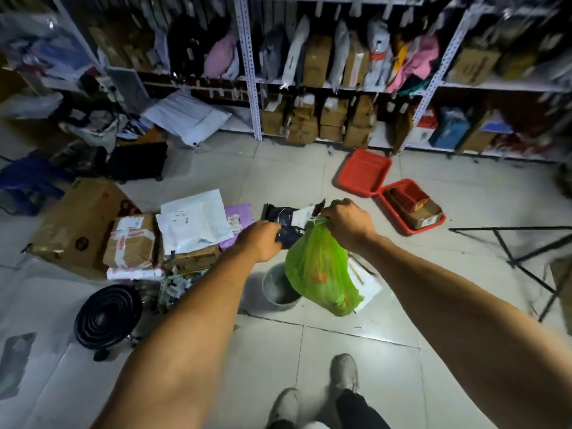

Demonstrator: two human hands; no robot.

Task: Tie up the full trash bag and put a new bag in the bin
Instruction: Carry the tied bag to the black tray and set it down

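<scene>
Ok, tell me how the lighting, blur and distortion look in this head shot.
Head view: dim overall, brightest on the floor tiles near the bin; corners fall dark. Wide-angle bending curves the shelf uprights. Shelf contents are smeared; the green bag and both forearms stay fairly sharp.

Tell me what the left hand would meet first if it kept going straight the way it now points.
Probably the dark plastic mailer on the floor: the left hand points forward and right, its fingers already overlapping it in the picture. Height above it is unclear; the translucent green trash bag hangs just to its right.
</scene>
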